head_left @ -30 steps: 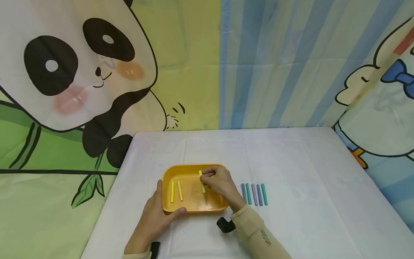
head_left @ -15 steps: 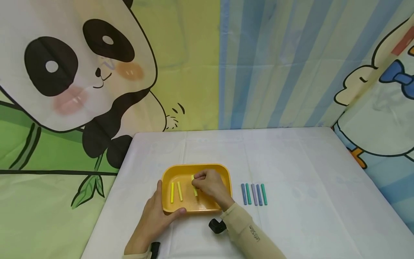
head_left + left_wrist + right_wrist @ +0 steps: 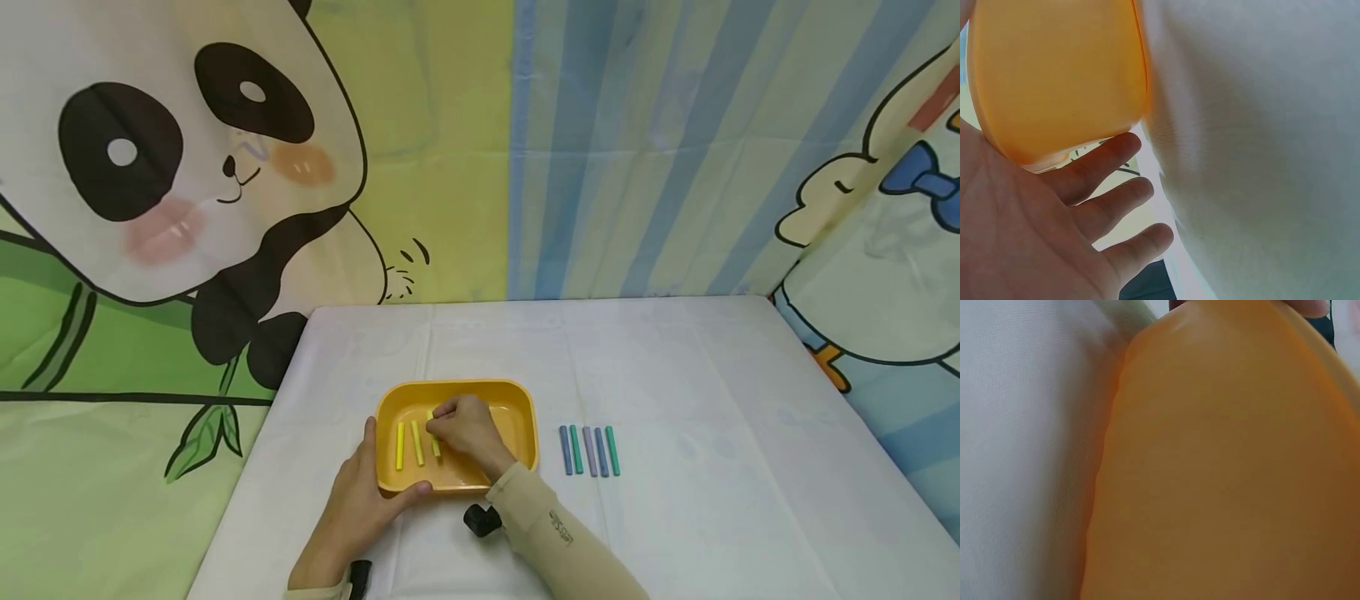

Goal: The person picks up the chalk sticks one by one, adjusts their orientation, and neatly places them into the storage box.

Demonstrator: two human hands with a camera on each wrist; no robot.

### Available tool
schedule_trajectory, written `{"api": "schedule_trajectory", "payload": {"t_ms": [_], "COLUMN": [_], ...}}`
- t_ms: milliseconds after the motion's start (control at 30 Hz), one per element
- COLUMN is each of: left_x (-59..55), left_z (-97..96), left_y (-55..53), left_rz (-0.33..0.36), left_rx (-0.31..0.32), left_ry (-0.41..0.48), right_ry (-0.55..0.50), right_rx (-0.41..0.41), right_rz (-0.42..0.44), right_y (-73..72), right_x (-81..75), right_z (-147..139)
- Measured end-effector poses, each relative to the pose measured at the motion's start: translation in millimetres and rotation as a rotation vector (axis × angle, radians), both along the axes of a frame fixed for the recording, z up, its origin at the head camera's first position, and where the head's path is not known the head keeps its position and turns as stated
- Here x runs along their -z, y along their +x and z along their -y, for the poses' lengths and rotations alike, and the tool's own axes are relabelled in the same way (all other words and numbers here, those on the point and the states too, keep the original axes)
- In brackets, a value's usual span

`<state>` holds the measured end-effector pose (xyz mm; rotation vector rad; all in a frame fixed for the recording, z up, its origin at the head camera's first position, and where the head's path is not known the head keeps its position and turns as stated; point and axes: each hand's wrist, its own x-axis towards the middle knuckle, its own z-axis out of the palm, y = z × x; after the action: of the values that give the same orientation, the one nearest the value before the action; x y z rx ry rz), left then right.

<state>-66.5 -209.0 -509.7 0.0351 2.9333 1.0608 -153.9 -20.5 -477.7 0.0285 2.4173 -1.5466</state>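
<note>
In the head view, a yellow-orange plastic tray (image 3: 519, 421) stands on the white-covered table. My left hand (image 3: 358, 504) rests against its left side, with the thumb along the front rim; the left wrist view shows those fingers (image 3: 1107, 209) straight and spread beside the tray wall (image 3: 1060, 75). My right hand (image 3: 468, 432) is over the middle of the tray and pinches a yellow chalk stick (image 3: 436, 448), its upper part partly covered by the fingertips. Left of it in the tray lie two yellow chalk sticks, the outer one (image 3: 400, 446) and the inner one (image 3: 417, 443).
Right of the tray, several blue, green and purple chalk sticks (image 3: 589, 451) lie in a row on the table (image 3: 690, 400). A printed panda curtain (image 3: 427, 150) hangs behind. The tray's outer wall (image 3: 1229, 450) fills much of the right wrist view.
My right hand has moved left across the tray with the yellow chalk stick, bringing it close to the other two. My left hand and the row of chalk outside have stayed in place.
</note>
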Motion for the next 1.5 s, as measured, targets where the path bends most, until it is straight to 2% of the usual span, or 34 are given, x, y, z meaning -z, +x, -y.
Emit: {"api": "schedule_trajectory", "payload": {"t_ms": [200, 433, 667, 1367, 1500], "left_x": [-2.4, -3.6, -3.7, -0.4, 0.1], "left_z": [0.2, 0.8, 2.2, 1.2, 1.1], "left_y": [-0.1, -0.4, -0.2, -1.6, -1.3], "left_rz": [0.016, -0.011, -0.027, -0.017, -0.013], "left_rx": [-0.002, 0.007, 0.018, 0.016, 0.017], "left_ry": [-0.005, -0.013, -0.011, 0.012, 0.012], "right_ry": [0.026, 0.04, 0.108, 0.215, 0.207], "right_rx": [0.007, -0.001, -0.011, -0.037, -0.047], "right_rz": [-0.001, -0.03, -0.012, -0.015, -0.018], "right_y": [-3.1, -3.3, -3.5, -4.7, -3.6], "right_x": [2.2, 5.5, 6.8, 9.7, 9.5], "right_z": [8.5, 14.3, 19.4, 21.8, 18.8]}}
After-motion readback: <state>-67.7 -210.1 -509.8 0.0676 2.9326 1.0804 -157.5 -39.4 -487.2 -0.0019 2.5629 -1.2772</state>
